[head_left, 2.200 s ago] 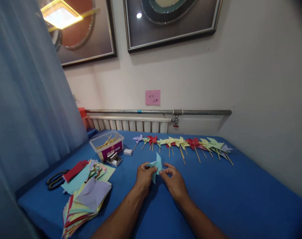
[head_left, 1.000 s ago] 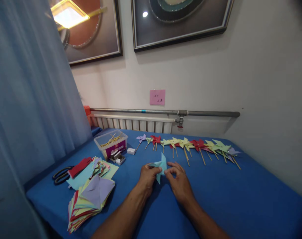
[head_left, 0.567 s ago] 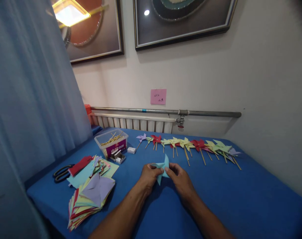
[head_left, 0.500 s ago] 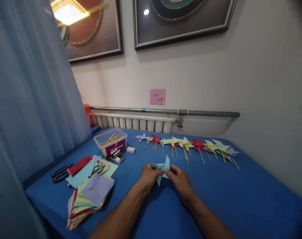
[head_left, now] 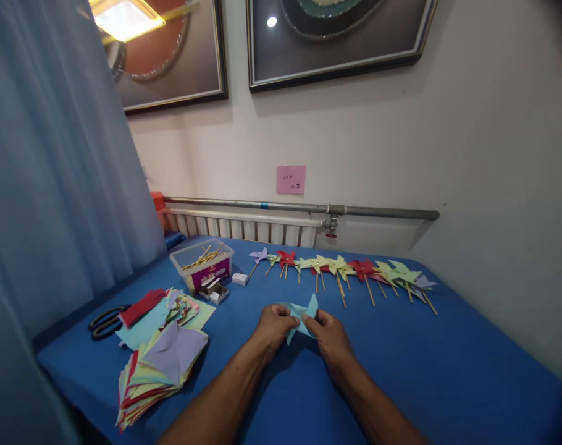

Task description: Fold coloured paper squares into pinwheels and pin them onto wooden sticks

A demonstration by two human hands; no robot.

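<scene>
Fingertips of your left hand (head_left: 274,326) and right hand (head_left: 330,334) pinch teal paper (head_left: 302,312) at its centre; slacken either pinch and the folded points may spring open.

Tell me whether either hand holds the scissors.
No, the left hand and right hand both pinch the blue paper, while the scissors lie far left on the table.

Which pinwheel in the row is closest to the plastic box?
The purple pinwheel at the row's left end; every other one lies farther right of the plastic box.
</scene>
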